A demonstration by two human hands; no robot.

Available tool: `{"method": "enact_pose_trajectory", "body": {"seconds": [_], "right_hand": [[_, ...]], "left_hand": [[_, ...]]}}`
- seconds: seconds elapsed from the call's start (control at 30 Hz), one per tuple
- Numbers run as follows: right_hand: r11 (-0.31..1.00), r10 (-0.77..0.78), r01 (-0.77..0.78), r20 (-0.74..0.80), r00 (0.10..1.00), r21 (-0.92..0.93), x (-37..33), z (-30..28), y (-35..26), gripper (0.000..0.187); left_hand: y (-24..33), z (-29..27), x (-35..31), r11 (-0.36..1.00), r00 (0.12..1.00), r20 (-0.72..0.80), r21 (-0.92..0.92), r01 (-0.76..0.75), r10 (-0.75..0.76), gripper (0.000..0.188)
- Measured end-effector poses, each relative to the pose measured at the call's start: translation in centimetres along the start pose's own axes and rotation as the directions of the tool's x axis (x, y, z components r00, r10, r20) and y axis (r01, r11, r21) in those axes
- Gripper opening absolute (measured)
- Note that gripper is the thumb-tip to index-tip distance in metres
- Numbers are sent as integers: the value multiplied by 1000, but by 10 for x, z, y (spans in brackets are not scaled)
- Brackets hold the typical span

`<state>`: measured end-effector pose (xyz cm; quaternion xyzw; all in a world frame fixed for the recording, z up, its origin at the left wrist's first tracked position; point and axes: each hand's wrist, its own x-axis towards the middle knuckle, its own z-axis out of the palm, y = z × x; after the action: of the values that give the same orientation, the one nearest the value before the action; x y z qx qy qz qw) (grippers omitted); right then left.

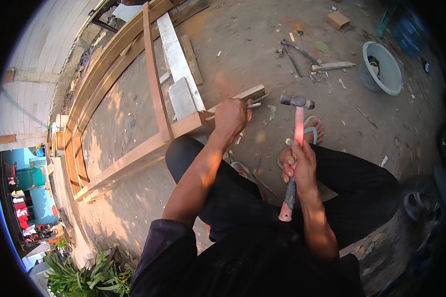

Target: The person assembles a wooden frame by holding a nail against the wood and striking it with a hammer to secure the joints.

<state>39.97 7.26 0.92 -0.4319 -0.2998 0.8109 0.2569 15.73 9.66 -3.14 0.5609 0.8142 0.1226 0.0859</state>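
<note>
Head view: left hand [230, 116] grips a chisel [256, 103] against the wooden frame [153, 143], right hand [298, 163] clasps the hammer [296, 148] upright above sandalled feet, while a grey basin [384, 69] and scattered tools [295, 52] lie well apart on the dirt ground [381, 128].

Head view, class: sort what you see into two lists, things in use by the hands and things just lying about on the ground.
In use:
- hammer, gripped by the right hand
- chisel, held by the left hand
- wooden frame, under the left hand

Lying about:
- grey basin
- pincers
- small wooden block
- wood offcut
</note>
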Motion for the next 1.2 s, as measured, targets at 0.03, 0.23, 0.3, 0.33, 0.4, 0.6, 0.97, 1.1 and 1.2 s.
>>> {"method": "enact_pose_trajectory", "body": {"seconds": [0.03, 0.23, 0.3, 0.33, 0.4, 0.6, 0.97, 1.1, 1.2], "right_hand": [[985, -124, 145, -189, 974, 97, 5, -4, -9, 19], [931, -297, 356, -395, 869, 83, 14, 6, -7, 22], [982, 15, 8, 122, 992, -190, 13, 0, -10, 22], [992, 59, -45, 118, 991, -120, 9, -3, -16, 21], [996, -79, 79, -24, 997, 29, 12, -9, -17, 19], [998, -38, 36, -31, 999, -54, 25, -5, -9, 17], [992, -97, 110, -186, 978, 58, 8, -27, -3, 20], [996, -75, 83, -175, 982, 38, 9, -27, 2, 21], [997, -56, 62, -138, 989, 35, 12, -24, 4, 22]], "left_hand": [[0, 2, 1, 999, 999, 15, 41, -33, 32, 44], [-5, 5, 5, 995, 995, 86, 86, -47, 40, 39], [-11, 6, 0, 993, 993, 113, 112, -36, 24, 37], [-11, 6, 0, 995, 997, 72, 90, -34, 28, 36], [-9, 7, 6, 997, 999, 29, 65, -33, 31, 34], [-4, 4, 11, 991, 996, 79, 118, -60, 51, 32], [1, -4, 12, 995, 995, -39, 48, 92, -90, 46], [-1, -10, 19, 972, 982, 0, -141, 189, -191, 46], [-2, -6, 20, 980, 985, -12, -98, 170, -172, 43]]}}
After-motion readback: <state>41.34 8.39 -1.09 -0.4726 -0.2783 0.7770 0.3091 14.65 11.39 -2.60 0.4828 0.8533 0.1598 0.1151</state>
